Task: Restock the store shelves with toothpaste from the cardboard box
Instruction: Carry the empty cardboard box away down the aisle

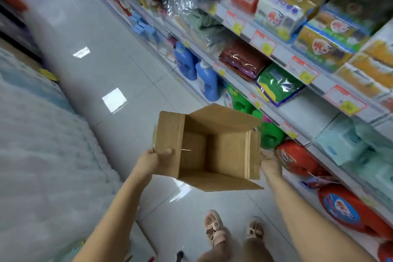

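My left hand [156, 158] pinches the left flap of the one box [229, 151], thumb on top, arm stretched forward. The box hangs above the floor [119, 66], all four flaps open, its bare bottom showing. My right hand [269, 160] lies against its right wall beside the shelves [304, 110], fingers hidden, so I cannot tell its grip.

The person's forearms are bare up to the frame edge, and the left hand [153, 160] and the right hand [270, 164] are bare too. The feet wear beige open sandals with broad straps, a left sandal [214, 227] and a right sandal [255, 231]. Above them are tan fabric trouser legs [258, 251], blurred.
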Demonstrator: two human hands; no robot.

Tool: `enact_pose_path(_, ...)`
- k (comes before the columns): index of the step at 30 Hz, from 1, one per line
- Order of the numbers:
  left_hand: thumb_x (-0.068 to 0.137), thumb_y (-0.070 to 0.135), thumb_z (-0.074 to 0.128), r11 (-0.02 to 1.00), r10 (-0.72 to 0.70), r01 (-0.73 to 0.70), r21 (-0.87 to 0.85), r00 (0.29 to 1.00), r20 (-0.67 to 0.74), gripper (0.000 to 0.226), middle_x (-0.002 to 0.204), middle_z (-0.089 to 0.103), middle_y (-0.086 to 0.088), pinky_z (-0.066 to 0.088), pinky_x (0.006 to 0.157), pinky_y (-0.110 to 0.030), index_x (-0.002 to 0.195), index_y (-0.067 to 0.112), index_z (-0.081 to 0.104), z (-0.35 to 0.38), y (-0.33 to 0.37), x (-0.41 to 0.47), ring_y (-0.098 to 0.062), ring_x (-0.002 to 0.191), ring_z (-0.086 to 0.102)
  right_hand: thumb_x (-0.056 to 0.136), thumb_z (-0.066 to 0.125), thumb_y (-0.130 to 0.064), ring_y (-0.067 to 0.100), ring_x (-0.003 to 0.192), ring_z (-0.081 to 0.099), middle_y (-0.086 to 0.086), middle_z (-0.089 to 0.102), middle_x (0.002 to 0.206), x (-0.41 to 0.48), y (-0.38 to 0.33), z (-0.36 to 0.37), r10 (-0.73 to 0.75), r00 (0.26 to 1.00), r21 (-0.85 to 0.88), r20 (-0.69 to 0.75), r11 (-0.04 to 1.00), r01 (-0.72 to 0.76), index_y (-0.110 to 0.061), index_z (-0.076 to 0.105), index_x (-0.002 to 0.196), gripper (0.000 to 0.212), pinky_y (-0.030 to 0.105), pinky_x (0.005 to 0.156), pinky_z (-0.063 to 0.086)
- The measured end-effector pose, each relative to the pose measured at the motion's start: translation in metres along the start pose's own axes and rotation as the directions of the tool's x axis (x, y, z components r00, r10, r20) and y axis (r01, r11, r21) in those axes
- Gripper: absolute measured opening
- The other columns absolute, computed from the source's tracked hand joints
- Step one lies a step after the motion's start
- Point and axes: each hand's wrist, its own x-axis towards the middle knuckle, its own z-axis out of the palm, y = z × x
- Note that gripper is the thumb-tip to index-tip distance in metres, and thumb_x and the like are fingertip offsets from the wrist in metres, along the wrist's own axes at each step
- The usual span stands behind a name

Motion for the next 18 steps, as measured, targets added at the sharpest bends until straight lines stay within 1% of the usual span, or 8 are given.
enact_pose_path(3,0.087,0.017,0.066,0.986,0.028,-0.029,-0.164,1.0,-0.01,0.034,0.096,0.066,-0.009,0.052,0.064,-0.032,0.116,0.002,0.055,-0.034,0.035,0.016,-0.024,0.083,0.064,0.088,0.058,-0.013,0.021,0.095,0.061,0.006,0.065,0.104,0.022,-0.072,0.037,-0.112,0.988,-0.048,0.106,0.992,0.118,-0.015,0.063,0.105,0.018,0.031,0.08,0.047)
enact_pose_path(5,0.087,0.014,0.065,0.961,0.029,-0.037,-0.275,0.999,-0.032,0.038,0.1,0.067,-0.011,0.055,0.064,-0.032,0.121,0.0,0.055,-0.057,0.056,0.032,-0.024,0.084,0.065,0.086,0.06,-0.01,0.014,0.071,0.062,0.01,0.066,0.088,0.031,-0.121,0.063,-0.158,0.97,-0.066,0.186,0.983,0.173,-0.012,0.064,0.095,0.01,0.023,0.062,0.046)
enact_pose_path(7,0.089,0.01,0.06,0.926,0.048,-0.063,-0.372,0.998,-0.049,0.029,0.097,0.067,-0.01,0.058,0.061,-0.028,0.117,0.004,0.056,-0.08,0.079,0.05,-0.02,0.078,0.067,0.085,0.063,-0.013,0.015,0.056,0.056,0.01,0.06,0.07,0.036,-0.167,0.091,-0.178,0.951,-0.105,0.252,0.972,0.21,-0.009,0.067,0.081,0.006,0.024,0.055,0.045)
enact_pose_path(9,0.09,0.006,0.057,0.877,0.063,-0.094,-0.472,0.995,-0.082,0.021,0.091,0.069,-0.006,0.058,0.06,-0.026,0.111,0.007,0.058,-0.103,0.103,0.072,-0.014,0.069,0.069,0.074,0.072,-0.028,0.018,0.055,0.043,0.01,0.049,0.058,0.037,-0.215,0.122,-0.243,0.931,-0.103,0.271,0.955,0.279,0.003,0.062,0.064,0.034,0.032,0.054,0.035)
enact_pose_path(11,0.091,0.005,0.055,0.837,0.074,-0.123,-0.533,0.991,-0.112,0.017,0.085,0.071,-0.004,0.059,0.062,-0.027,0.107,0.008,0.06,-0.126,0.13,0.093,-0.013,0.065,0.069,0.063,0.075,-0.031,0.017,0.055,0.041,0.004,0.042,0.053,0.039,-0.265,0.153,-0.274,0.933,-0.086,0.232,0.95,0.301,-0.006,0.047,0.051,0.04,0.035,0.056,0.036)
enact_pose_path(13,0.092,0.004,0.053,0.807,0.067,-0.144,-0.573,0.986,-0.153,0.014,0.077,0.073,0.0,0.058,0.057,-0.025,0.102,0.011,0.06,-0.151,0.155,0.114,-0.011,0.063,0.069,0.072,0.071,-0.014,0.022,0.067,0.052,0.006,0.05,0.067,0.032,-0.318,0.18,-0.298,0.936,-0.12,0.19,0.939,0.323,-0.017,0.04,0.058,0.034,0.037,0.064,0.046)
enact_pose_path(15,0.092,0.005,0.053,0.773,0.06,-0.159,-0.614,0.982,-0.179,0.02,0.083,0.072,-0.001,0.057,0.057,-0.024,0.111,0.01,0.058,-0.175,0.178,0.136,-0.012,0.067,0.069,0.08,0.062,-0.006,0.03,0.085,0.059,0.019,0.058,0.098,0.026,-0.37,0.209,-0.321,0.931,-0.126,0.172,0.93,0.344,-0.01,0.053,0.078,0.01,0.035,0.069,0.047)
enact_pose_path(18,0.092,0.006,0.054,0.721,0.031,-0.185,-0.668,0.971,-0.236,0.029,0.093,0.068,-0.004,0.057,0.061,-0.028,0.121,0.009,0.054,-0.21,0.206,0.167,-0.014,0.073,0.069,0.084,0.058,-0.001,0.031,0.104,0.056,0.018,0.057,0.113,0.024,-0.435,0.259,-0.394,0.88,-0.197,0.264,0.871,0.449,0.001,0.061,0.107,0.023,0.033,0.083,0.043)
